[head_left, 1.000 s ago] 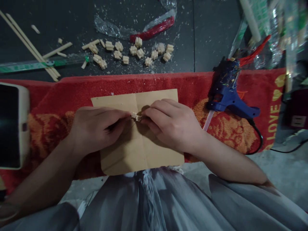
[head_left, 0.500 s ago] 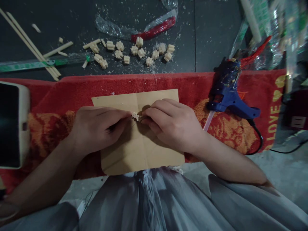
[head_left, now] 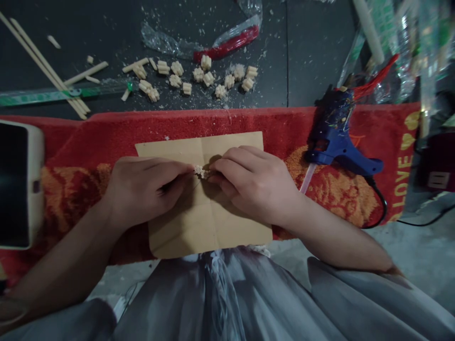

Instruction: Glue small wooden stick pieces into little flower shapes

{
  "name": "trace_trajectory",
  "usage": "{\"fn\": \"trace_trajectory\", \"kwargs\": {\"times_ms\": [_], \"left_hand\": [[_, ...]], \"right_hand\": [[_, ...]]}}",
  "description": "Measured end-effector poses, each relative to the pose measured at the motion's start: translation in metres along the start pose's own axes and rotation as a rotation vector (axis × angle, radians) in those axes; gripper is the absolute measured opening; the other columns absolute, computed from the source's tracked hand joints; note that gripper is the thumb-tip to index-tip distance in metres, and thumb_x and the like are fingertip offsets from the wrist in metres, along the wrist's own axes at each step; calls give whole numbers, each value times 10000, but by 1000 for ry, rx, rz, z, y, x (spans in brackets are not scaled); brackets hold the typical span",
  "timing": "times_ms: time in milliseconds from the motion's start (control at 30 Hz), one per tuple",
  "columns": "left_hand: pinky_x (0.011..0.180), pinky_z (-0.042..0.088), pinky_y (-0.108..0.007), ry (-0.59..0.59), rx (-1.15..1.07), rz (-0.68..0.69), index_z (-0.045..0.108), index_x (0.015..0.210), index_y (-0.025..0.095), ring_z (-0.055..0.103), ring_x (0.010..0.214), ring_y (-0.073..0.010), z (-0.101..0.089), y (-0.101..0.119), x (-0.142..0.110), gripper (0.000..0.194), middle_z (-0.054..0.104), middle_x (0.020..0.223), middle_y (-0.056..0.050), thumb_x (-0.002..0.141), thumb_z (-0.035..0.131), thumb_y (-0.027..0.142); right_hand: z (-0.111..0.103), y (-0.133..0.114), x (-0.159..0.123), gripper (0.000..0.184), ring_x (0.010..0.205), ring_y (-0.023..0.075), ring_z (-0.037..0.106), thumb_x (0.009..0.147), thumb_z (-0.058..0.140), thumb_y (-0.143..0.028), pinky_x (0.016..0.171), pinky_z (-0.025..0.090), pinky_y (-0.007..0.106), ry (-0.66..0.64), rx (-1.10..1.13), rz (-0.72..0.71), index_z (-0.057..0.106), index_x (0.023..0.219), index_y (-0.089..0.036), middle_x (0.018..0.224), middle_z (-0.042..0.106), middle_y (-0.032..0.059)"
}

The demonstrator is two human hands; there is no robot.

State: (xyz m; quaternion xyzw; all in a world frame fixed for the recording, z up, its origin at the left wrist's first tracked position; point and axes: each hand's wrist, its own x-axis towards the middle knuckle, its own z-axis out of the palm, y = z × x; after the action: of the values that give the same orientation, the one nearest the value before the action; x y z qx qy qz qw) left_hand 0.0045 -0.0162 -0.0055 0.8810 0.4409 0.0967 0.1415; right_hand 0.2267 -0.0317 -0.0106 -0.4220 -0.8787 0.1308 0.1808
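Between my fingertips is a small cream cluster of short sticks (head_left: 199, 171), its bumpy end facing up. My left hand (head_left: 147, 189) pinches it from the left with thumb and forefinger. From the other side my right hand (head_left: 258, 182) pinches it too, the fingers bent and hiding part of the cluster. Both hands are above a creased tan sheet of card (head_left: 185, 237), which lies on a red towel (head_left: 117, 128). Similar stick clusters (head_left: 198, 74) lie in a loose group on the dark table beyond the towel.
A blue glue gun (head_left: 337, 137) with a clear glue stick lies at the right, its cord trailing down. At the left rests a phone (head_left: 16, 184). Long thin sticks (head_left: 46, 64), a red-and-clear plastic wrapper (head_left: 231, 42) and plastic packets (head_left: 387, 42) lie on the table.
Hardly anything differs. Both hands keep their pinch on the cluster in the same place; the view has shifted very slightly at the right side.
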Motion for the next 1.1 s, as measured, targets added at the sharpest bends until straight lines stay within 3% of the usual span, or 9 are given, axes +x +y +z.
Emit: {"fn": "trace_trajectory", "kwargs": {"times_ms": [367, 700, 967, 1100], "left_hand": [[560, 450, -281, 97, -17, 84, 766, 884, 177, 729, 704, -154, 2, 0, 0, 321, 787, 815, -15, 960, 466, 260], [528, 394, -303, 91, -41, 76, 763, 877, 158, 730, 695, -169, 2, 0, 0, 283, 787, 819, -32, 943, 501, 243], [526, 384, -259, 35, -26, -9, 733, 950, 196, 702, 663, -152, 0, 4, 1, 214, 780, 827, 2, 912, 547, 294], [483, 337, -236, -2, -62, -85, 723, 903, 208, 631, 583, -125, 0, 6, 3, 179, 701, 660, 33, 874, 590, 324]], "right_hand": [[0, 1, 0, 191, 737, 170, 575, 940, 515, -160, 667, 467, 293, 52, -12, -33, 688, 872, -114, 820, 690, 68], [0, 2, -1, 216, 773, 164, 562, 958, 484, -178, 696, 463, 303, 4, 44, -4, 683, 890, -132, 863, 680, 71], [2, 1, -1, 226, 753, 164, 573, 960, 492, -195, 677, 461, 295, 49, 25, -16, 684, 860, -131, 832, 682, 66], [3, 3, 0, 244, 731, 157, 572, 971, 487, -222, 669, 454, 287, 72, 21, -26, 681, 848, -137, 804, 676, 57]]}}
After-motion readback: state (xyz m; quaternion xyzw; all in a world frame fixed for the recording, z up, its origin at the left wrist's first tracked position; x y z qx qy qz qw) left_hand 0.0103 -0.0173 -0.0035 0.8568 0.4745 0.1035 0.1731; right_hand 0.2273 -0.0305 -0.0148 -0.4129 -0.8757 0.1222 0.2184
